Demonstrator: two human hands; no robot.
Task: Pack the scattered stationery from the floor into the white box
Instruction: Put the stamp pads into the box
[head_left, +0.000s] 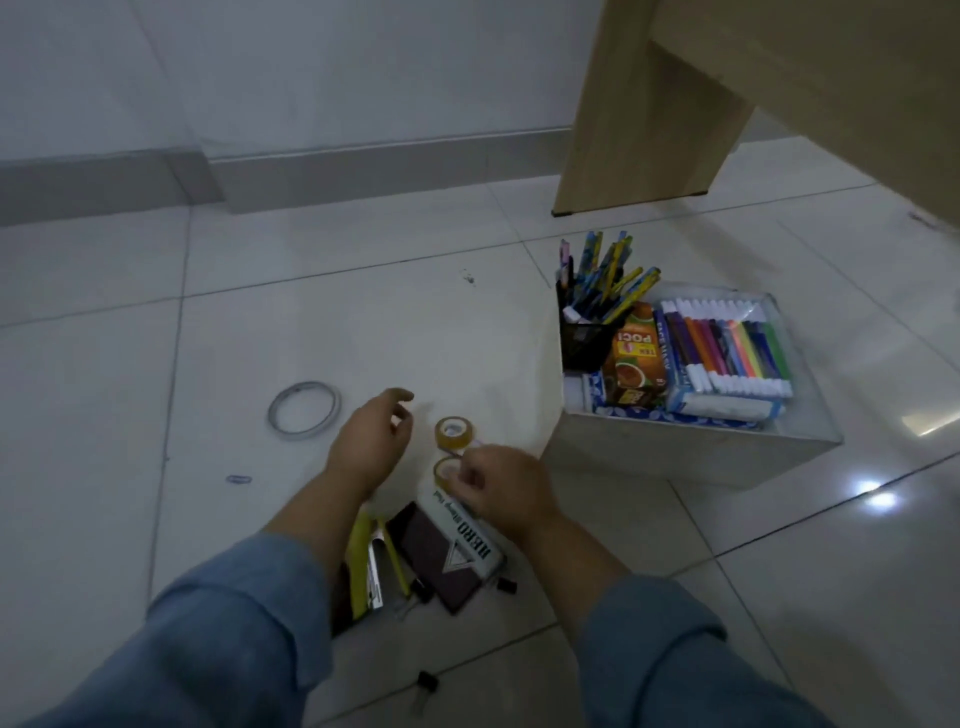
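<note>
The white box (675, 452) stands on the floor at the right. It holds a marker pack (727, 348), an orange tea carton (636, 353) and a black mesh cup of pens (587, 338). Two small yellowish tape rolls lie on the tiles: the farther tape roll (454, 433) is free, and my right hand (498, 486) pinches the nearer tape roll (445, 470). My left hand (371, 441) hovers just left of them, fingers loosely curled, holding nothing. Below my hands lie a white stamp-pad tin (467, 540), a dark pad (431, 561) and a yellow stapler (363, 561).
A thin white tape ring (304, 410) and a blue paper clip (239, 479) lie to the left. Black binder clips (426, 685) sit near my sleeves. A wooden table leg (649, 119) rises behind the box, and a wall with a skirting runs along the back.
</note>
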